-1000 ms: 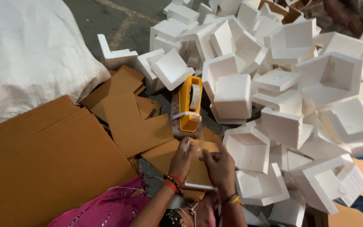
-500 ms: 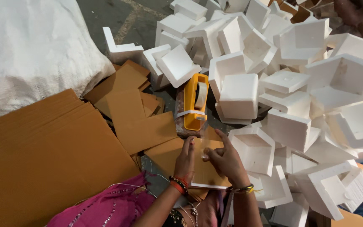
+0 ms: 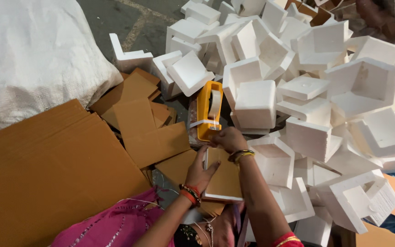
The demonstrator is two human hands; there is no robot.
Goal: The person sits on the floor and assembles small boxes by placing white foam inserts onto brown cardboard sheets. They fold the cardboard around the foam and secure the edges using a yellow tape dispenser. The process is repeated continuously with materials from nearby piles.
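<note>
Head view | our left hand (image 3: 200, 171) grips card-faced block (image 3: 223, 176) at lap | right hand (image 3: 228, 138) clenched at tape dispenser (image 3: 209, 111) | risk: tape may stick crooked if block slips; foam pile (image 3: 325, 91) could topple.
</note>
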